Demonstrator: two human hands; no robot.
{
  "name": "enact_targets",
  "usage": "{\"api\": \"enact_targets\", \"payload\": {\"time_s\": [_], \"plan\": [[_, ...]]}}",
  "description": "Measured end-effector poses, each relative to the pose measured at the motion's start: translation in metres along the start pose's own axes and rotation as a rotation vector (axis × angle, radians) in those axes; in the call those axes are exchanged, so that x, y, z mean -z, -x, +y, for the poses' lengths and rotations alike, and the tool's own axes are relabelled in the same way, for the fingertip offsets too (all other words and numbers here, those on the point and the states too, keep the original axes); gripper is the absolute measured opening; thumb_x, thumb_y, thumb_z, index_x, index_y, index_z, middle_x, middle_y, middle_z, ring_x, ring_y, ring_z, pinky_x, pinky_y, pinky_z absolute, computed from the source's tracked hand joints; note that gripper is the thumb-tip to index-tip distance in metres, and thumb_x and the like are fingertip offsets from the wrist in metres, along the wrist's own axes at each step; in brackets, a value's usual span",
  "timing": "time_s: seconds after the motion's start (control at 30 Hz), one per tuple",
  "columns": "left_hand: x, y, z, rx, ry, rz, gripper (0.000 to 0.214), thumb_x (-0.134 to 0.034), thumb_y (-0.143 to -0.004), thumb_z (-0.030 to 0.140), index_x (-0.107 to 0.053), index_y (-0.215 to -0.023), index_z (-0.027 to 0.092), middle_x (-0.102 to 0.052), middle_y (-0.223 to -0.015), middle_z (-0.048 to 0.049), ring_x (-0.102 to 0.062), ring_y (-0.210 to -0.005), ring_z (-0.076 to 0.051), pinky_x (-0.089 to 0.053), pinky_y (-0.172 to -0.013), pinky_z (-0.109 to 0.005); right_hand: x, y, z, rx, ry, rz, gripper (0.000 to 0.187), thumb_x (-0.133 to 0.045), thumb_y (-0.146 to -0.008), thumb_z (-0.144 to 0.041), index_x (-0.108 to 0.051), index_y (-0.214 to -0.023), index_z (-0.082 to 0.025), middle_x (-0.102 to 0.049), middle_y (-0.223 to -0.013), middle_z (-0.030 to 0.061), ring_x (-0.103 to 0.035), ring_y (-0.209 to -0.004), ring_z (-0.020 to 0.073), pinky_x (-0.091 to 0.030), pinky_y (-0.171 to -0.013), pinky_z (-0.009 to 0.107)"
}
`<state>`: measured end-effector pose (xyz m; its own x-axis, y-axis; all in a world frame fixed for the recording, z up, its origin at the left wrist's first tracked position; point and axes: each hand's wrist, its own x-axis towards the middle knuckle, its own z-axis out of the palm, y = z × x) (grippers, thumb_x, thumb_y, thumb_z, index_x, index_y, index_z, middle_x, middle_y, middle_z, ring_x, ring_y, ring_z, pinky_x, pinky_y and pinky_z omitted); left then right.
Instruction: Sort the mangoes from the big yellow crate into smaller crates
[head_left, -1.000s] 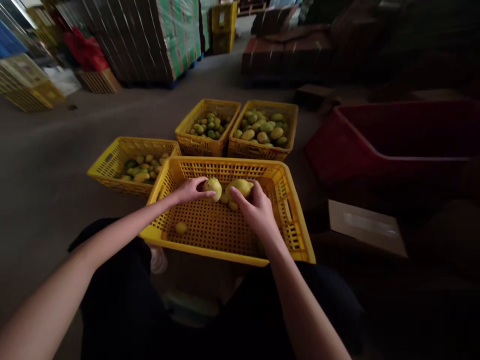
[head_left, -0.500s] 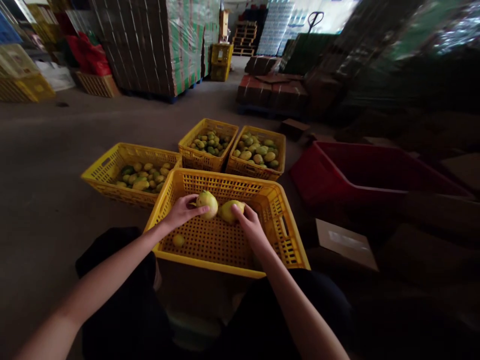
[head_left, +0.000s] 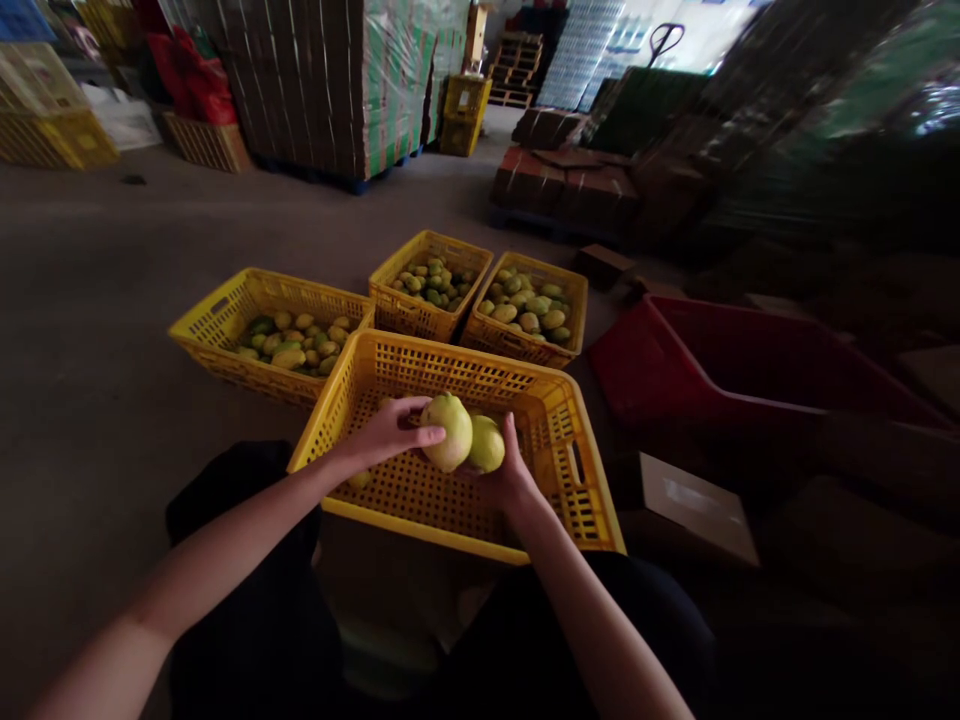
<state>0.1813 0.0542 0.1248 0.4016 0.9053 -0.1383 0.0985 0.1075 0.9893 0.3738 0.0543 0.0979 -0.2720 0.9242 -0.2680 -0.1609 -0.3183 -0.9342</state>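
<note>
Over the large yellow crate (head_left: pixel 420 522) in front of me, my left hand (head_left: pixel 386 435) grips a pale yellow-green mango (head_left: pixel 448 432), thumb across its near side. Just right of it, a greener mango (head_left: pixel 486 446) lies in my right hand (head_left: pixel 514 475), thumb raised beside it and fingers mostly hidden underneath. The two mangoes touch or overlap in view; I cannot tell which. A small yellow fruit (head_left: pixel 360 480) rests on the crate's floor at the left, partly behind my left forearm.
Behind stand three yellow crates of mangoes: a left one (head_left: pixel 202 335), a middle one (head_left: pixel 405 312) and a right one (head_left: pixel 517 345). To the right are a red tub (head_left: pixel 637 370) and a cardboard box (head_left: pixel 697 505). Wrapped pallet stacks (head_left: pixel 300 90) rise further back.
Both mangoes have come closer together and nearer to me. My right hand has turned from gripping its mango from above to supporting it from the side and below. The view has shifted slightly.
</note>
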Motion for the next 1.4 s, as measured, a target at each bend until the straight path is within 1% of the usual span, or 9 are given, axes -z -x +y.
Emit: {"api": "enact_targets", "payload": {"time_s": [0.13, 0.3, 0.6, 0.83, 1.0, 1.13, 1.2, 1.3, 1.4], "plan": [[0.004, 0.007, 0.006, -0.202, -0.131, 0.124, 0.064, -0.079, -0.063, 0.048, -0.058, -0.117, 0.021, -0.067, -0.11, -0.0082, -0.065, -0.083, -0.018, -0.055, -0.069, -0.031, 0.009, -0.001, -0.001, 0.123, -0.08, 0.076, 0.07, -0.053, -0.059, -0.087, -0.062, -0.09, -0.025, -0.071, -0.093, 0.0092, -0.066, -0.085, 0.0281, -0.052, -0.061, 0.037], [0.005, 0.008, 0.009, -0.296, -0.19, 0.256, 0.063, -0.081, -0.061, 0.047, -0.055, -0.113, 0.022, -0.062, -0.119, -0.0084, -0.065, -0.082, -0.015, -0.055, -0.072, -0.029, 0.016, 0.003, -0.003, 0.287, -0.144, 0.106, 0.064, -0.082, -0.047, -0.06, -0.058, -0.099, -0.03, -0.067, -0.109, 0.0071, -0.064, -0.094, 0.0285, -0.052, -0.08, 0.044], [0.001, 0.013, 0.009, -0.519, -0.424, 0.203, 0.057, -0.08, -0.066, 0.045, -0.059, -0.112, 0.021, -0.062, -0.111, -0.0074, -0.062, -0.093, -0.018, -0.056, -0.078, -0.031, 0.009, 0.015, -0.011, 0.347, -0.011, 0.109, 0.065, -0.087, -0.051, -0.041, -0.051, -0.104, -0.031, -0.065, -0.11, 0.0029, -0.063, -0.1, 0.0255, -0.051, -0.09, 0.042], [0.007, 0.013, 0.01, -0.674, -0.568, 0.206, 0.053, -0.077, -0.072, 0.041, -0.057, -0.116, 0.021, -0.063, -0.11, -0.0075, -0.059, -0.103, -0.019, -0.055, -0.083, -0.032, 0.006, 0.017, -0.011, 0.653, 0.198, 0.168, 0.054, -0.084, -0.062, -0.028, -0.05, -0.104, -0.027, -0.064, -0.121, 0.0086, -0.06, -0.114, 0.0248, -0.048, -0.098, 0.043], [0.008, 0.012, 0.012, -0.717, -0.567, 0.197, 0.053, -0.079, -0.071, 0.039, -0.057, -0.117, 0.021, -0.062, -0.109, -0.0074, -0.06, -0.102, -0.019, -0.055, -0.083, -0.032, 0.011, 0.015, -0.004, 0.779, 0.265, 0.186, 0.053, -0.084, -0.063, -0.022, -0.054, -0.107, -0.027, -0.062, -0.12, 0.0064, -0.059, -0.114, 0.0227, -0.049, -0.097, 0.04], [0.009, 0.011, 0.011, -0.54, -0.389, 0.153, 0.056, -0.083, -0.065, 0.041, -0.059, -0.112, 0.022, -0.062, -0.112, -0.0073, -0.061, -0.096, -0.018, -0.054, -0.08, -0.031, 0.014, 0.017, -0.008, 0.66, 0.241, 0.178, 0.056, -0.088, -0.055, -0.025, -0.056, -0.102, -0.027, -0.064, -0.106, 0.0022, -0.062, -0.099, 0.0203, -0.053, -0.088, 0.034], [0.01, 0.007, 0.007, -0.354, -0.182, 0.107, 0.057, -0.083, -0.064, 0.045, -0.059, -0.111, 0.021, -0.063, -0.11, -0.0073, -0.063, -0.089, -0.017, -0.054, -0.074, -0.028, 0.013, 0.017, -0.01, 0.467, 0.164, 0.121, 0.052, -0.087, -0.057, -0.034, -0.056, -0.098, -0.026, -0.066, -0.092, 0.0, -0.063, -0.082, 0.0177, -0.056, -0.07, 0.03], [0.01, -0.001, -0.001, -0.028, 0.183, 0.046, 0.057, -0.072, -0.069, 0.06, -0.062, -0.106, 0.017, -0.067, -0.097, -0.0092, -0.064, -0.08, -0.019, -0.053, -0.065, -0.027, 0.008, 0.015, -0.006, 0.178, -0.018, 0.036, 0.049, -0.077, -0.066, -0.055, -0.056, -0.097, -0.024, -0.066, -0.076, 0.0, -0.06, -0.058, 0.0154, -0.048, -0.043, 0.024], [0.009, -0.007, -0.006, 0.274, 0.399, 0.006, 0.063, -0.055, -0.079, 0.07, -0.065, -0.102, 0.012, -0.069, -0.082, -0.0122, -0.063, -0.063, -0.017, -0.051, -0.059, -0.028, 0.002, 0.01, 0.002, 0.035, -0.15, -0.015, 0.056, -0.069, -0.067, -0.067, -0.055, -0.097, -0.022, -0.067, -0.07, 0.0028, -0.061, -0.053, 0.0171, -0.037, -0.032, 0.022]]}}
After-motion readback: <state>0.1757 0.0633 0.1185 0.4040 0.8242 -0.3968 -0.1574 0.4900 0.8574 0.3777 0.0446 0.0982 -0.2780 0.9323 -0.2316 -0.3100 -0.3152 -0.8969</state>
